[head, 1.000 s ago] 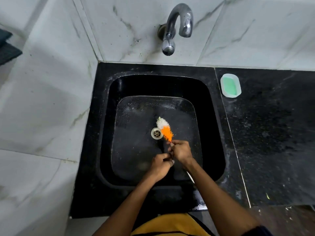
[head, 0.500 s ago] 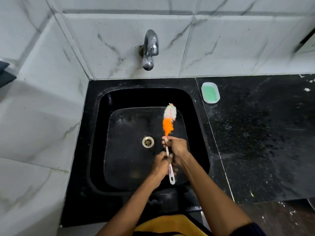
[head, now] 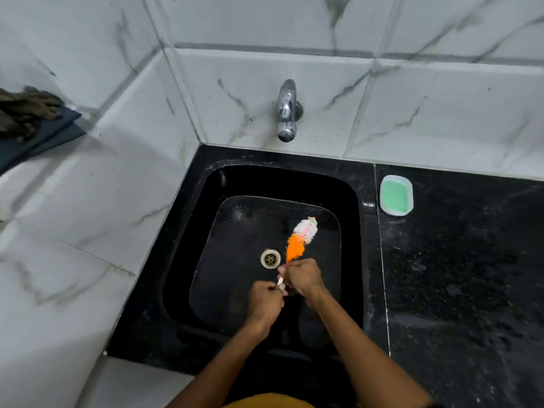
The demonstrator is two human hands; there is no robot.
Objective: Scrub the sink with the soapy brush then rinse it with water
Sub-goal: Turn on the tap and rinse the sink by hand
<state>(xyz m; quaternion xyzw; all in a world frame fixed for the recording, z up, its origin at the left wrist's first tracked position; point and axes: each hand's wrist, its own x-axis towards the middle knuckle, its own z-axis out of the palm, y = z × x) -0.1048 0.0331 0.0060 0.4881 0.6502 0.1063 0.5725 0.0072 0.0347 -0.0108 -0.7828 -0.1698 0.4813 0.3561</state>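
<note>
Mid-scrub, both hands on the bottle brush over the black sink

Right hand [head: 303, 276] is wrapped round the handle just under the bristles, left hand [head: 266, 300] grips the white tail end right behind it, so both are clamped on the bottle brush [head: 301, 238], whose orange-and-white head points up-right over the basin floor, just beside the drain [head: 270, 258]. Black sink [head: 350, 245] shows some light speckles on the floor (suds or droplets, can't tell which), so I'd guess scrubbing is underway but not finished. Tap [head: 287, 113] has no water coming out, so the rinse looks like it's all left to do. Green soap dish [head: 396, 195] sits on the counter to the right
</note>
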